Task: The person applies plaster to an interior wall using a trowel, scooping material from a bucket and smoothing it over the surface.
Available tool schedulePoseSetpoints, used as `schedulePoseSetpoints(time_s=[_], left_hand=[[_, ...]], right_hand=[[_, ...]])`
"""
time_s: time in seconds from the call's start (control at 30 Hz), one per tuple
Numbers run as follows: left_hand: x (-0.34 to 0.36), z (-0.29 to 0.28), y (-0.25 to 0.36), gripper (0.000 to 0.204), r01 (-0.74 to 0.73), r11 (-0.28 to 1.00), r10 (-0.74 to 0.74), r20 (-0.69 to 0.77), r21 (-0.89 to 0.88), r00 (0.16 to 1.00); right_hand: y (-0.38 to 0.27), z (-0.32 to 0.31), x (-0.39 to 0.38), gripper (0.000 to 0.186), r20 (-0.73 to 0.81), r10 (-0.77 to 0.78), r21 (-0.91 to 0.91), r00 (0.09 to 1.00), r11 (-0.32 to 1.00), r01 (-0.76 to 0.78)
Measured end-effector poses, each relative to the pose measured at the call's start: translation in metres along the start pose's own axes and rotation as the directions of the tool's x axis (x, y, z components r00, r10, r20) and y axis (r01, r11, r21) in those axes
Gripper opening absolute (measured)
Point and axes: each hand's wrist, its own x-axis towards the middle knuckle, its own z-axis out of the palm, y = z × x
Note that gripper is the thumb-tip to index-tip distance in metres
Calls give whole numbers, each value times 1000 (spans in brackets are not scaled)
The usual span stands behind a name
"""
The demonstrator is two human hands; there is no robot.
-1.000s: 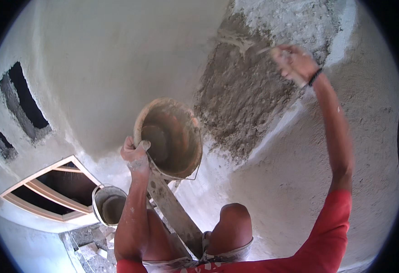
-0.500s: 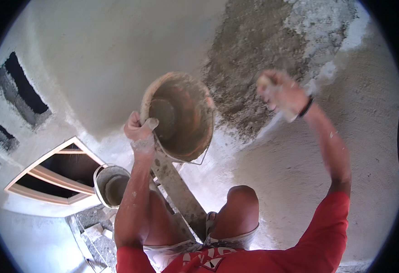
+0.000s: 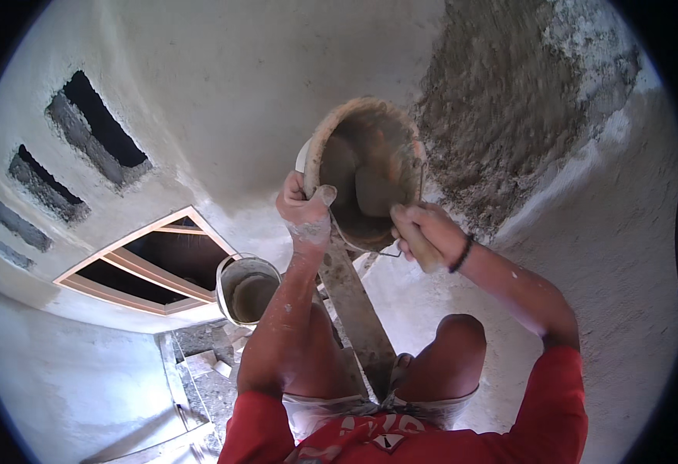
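My left hand (image 3: 306, 213) grips the near left rim of a mortar-crusted bucket (image 3: 352, 110), thumb over the edge and fingers outside. The bucket tilts so that its inside shows, with grey wet mortar (image 3: 339, 174) lying in it. In my right hand (image 3: 438, 232) is the wooden handle of a trowel (image 3: 379, 192), closed round by the fingers. Its flat blade reaches over the rim into the bucket, against the mortar. Beyond them is a wall with a rough, dark patch of fresh mortar (image 3: 501, 108).
A second bucket (image 3: 250, 290) with mortar stands lower left, beside a wooden window frame (image 3: 134, 259). Several slot openings (image 3: 99, 127) pierce the wall. A narrow plank (image 3: 358, 317) runs between my knees. Rubble and broken pieces (image 3: 200, 362) lie on the floor below.
My right hand has come left and down from beside the wall patch, bringing the trowel into the bucket. My left hand keeps its grip on the rim. The whole view has shifted.
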Motion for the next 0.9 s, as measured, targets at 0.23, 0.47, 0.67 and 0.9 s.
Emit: schedulePoseSetpoints(time_s=[0.23,0.47,0.67,0.9], left_hand=[[7,-8,-9,22,101,985,-90,84,-141,992],[10,-18,0,24,108,979,-98,66,-174,993],[8,-17,-6,26,102,991,-91,127,-90,988],[13,-20,-4,25,100,980,-87,82,-175,993]], right_hand=[[-10,45,42,20,45,-462,-612,886,688,390],[-65,39,-9,25,502,-49,-694,864,-619,368],[-85,39,-8,28,428,-304,-670,851,-738,74],[-36,6,1,38,398,-50,-610,916,-760,223]])
